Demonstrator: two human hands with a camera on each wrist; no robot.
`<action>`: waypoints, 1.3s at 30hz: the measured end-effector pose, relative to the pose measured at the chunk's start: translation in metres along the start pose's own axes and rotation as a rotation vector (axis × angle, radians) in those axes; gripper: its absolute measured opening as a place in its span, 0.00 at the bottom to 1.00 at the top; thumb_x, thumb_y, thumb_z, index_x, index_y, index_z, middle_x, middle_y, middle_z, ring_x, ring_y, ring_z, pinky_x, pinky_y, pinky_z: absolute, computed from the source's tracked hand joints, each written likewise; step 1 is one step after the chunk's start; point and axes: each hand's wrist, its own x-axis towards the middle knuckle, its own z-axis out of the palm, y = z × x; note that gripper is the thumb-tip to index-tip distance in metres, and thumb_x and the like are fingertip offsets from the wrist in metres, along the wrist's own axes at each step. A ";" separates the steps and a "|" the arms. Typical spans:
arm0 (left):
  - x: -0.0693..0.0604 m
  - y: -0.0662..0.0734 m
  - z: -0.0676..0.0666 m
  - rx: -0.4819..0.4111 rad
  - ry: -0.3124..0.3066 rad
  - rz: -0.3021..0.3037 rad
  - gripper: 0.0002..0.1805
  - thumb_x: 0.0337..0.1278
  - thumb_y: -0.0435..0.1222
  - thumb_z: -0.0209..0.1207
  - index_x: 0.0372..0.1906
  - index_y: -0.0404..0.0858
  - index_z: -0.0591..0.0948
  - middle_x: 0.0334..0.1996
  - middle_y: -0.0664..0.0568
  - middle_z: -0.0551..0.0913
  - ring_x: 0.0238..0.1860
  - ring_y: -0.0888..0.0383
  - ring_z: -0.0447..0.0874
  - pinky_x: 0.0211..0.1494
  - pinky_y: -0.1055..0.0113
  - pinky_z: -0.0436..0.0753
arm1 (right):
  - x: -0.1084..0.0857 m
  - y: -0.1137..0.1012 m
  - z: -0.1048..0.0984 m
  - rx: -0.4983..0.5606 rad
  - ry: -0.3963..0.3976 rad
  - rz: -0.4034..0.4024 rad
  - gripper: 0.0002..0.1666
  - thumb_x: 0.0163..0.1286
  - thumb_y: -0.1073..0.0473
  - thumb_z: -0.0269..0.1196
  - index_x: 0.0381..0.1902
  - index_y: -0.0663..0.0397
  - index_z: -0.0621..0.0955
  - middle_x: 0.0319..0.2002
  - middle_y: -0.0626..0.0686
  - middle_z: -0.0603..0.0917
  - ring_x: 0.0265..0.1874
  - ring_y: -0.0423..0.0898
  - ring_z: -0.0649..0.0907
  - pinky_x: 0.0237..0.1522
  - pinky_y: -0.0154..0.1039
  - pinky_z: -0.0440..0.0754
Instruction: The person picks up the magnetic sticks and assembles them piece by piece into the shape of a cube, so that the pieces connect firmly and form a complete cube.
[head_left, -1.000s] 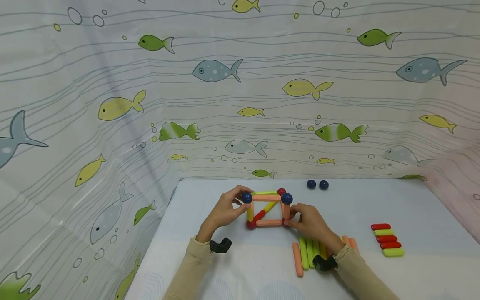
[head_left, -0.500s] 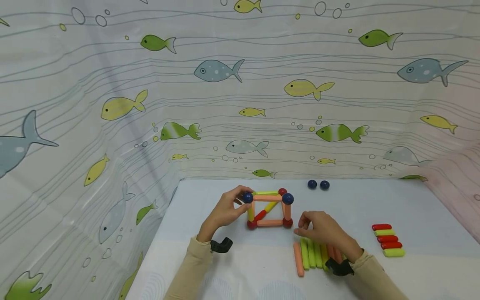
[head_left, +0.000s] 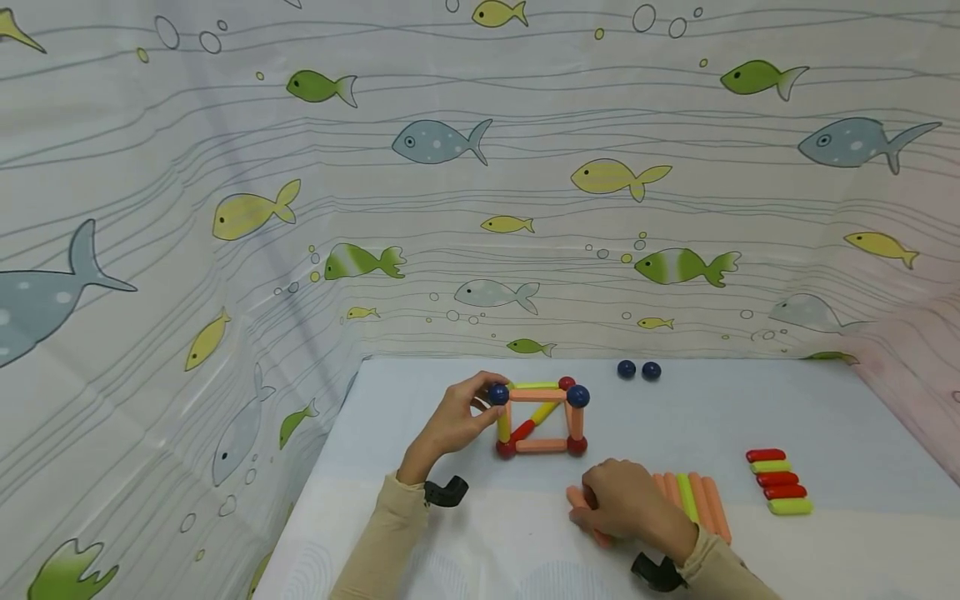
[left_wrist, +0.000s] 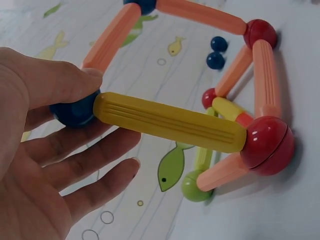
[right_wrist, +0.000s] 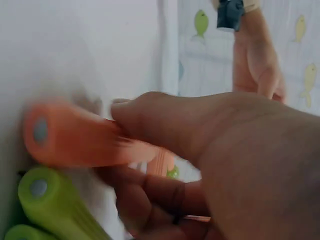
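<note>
Left grip [head_left: 453, 418]: thumb and fingers pinching blue ball [head_left: 498, 395], upper left corner of stick-and-ball frame [head_left: 542, 446]. Frame stands on bench [head_left: 487, 550], reaching rightward from left grip. Right grip [head_left: 630, 504]: pinching orange stick [right_wrist: 75, 135], green stick [right_wrist: 57, 200] just beside. Stick row [head_left: 702, 500] immediately right of right grip; short rods [head_left: 777, 479], red and yellow-green, farther right. Two loose balls [head_left: 652, 371], dark blue, beyond both grips.

On the table [head_left: 487, 525], a frame [head_left: 534, 421] stands left of and behind a row of sticks [head_left: 688, 497]. Two balls [head_left: 651, 372] lie toward the back; more sticks [head_left: 777, 479] lie farther right.
</note>
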 end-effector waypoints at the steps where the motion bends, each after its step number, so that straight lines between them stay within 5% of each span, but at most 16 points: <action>1: 0.000 0.000 0.000 -0.001 0.002 0.000 0.21 0.69 0.30 0.67 0.63 0.41 0.79 0.49 0.49 0.88 0.46 0.56 0.87 0.49 0.66 0.88 | 0.003 -0.001 0.000 0.022 0.007 -0.006 0.22 0.67 0.40 0.74 0.21 0.40 0.77 0.15 0.40 0.72 0.17 0.36 0.71 0.21 0.33 0.64; 10: 0.003 -0.002 -0.002 0.034 0.013 0.034 0.22 0.70 0.33 0.68 0.65 0.35 0.80 0.49 0.47 0.89 0.45 0.55 0.87 0.48 0.66 0.89 | 0.038 -0.015 -0.003 0.192 0.228 -0.072 0.11 0.79 0.51 0.65 0.47 0.53 0.80 0.26 0.42 0.83 0.20 0.33 0.75 0.23 0.30 0.73; 18: 0.002 0.000 -0.005 0.012 -0.020 0.026 0.21 0.78 0.38 0.60 0.69 0.35 0.79 0.55 0.45 0.88 0.50 0.52 0.88 0.51 0.62 0.89 | 0.066 -0.039 0.006 0.324 0.358 -0.102 0.09 0.81 0.62 0.60 0.55 0.58 0.78 0.46 0.56 0.92 0.42 0.46 0.88 0.43 0.41 0.86; 21: 0.002 0.000 -0.004 0.008 -0.022 0.022 0.21 0.78 0.39 0.60 0.68 0.37 0.79 0.54 0.46 0.88 0.49 0.53 0.88 0.51 0.62 0.89 | 0.074 -0.046 0.009 0.351 0.394 -0.065 0.12 0.81 0.64 0.60 0.57 0.61 0.77 0.46 0.56 0.88 0.39 0.46 0.84 0.41 0.39 0.84; 26: 0.001 0.000 -0.003 0.013 -0.016 0.010 0.19 0.76 0.37 0.62 0.66 0.38 0.80 0.51 0.47 0.88 0.48 0.55 0.88 0.51 0.63 0.89 | 0.080 -0.050 0.011 0.433 0.391 -0.002 0.15 0.82 0.65 0.58 0.62 0.64 0.76 0.44 0.55 0.84 0.36 0.43 0.78 0.35 0.34 0.77; 34: 0.003 -0.004 0.008 -0.015 0.016 0.036 0.22 0.66 0.34 0.70 0.62 0.38 0.78 0.49 0.47 0.88 0.46 0.56 0.88 0.51 0.57 0.90 | 0.083 -0.046 0.013 0.560 0.376 -0.024 0.21 0.83 0.66 0.56 0.69 0.63 0.74 0.50 0.57 0.84 0.41 0.46 0.80 0.39 0.34 0.79; 39: 0.004 -0.005 0.016 -0.043 0.069 0.007 0.23 0.63 0.31 0.72 0.60 0.38 0.78 0.48 0.47 0.89 0.43 0.59 0.88 0.49 0.64 0.89 | 0.072 -0.047 0.010 0.430 0.364 -0.033 0.26 0.80 0.66 0.60 0.72 0.66 0.72 0.56 0.62 0.82 0.44 0.48 0.82 0.43 0.44 0.88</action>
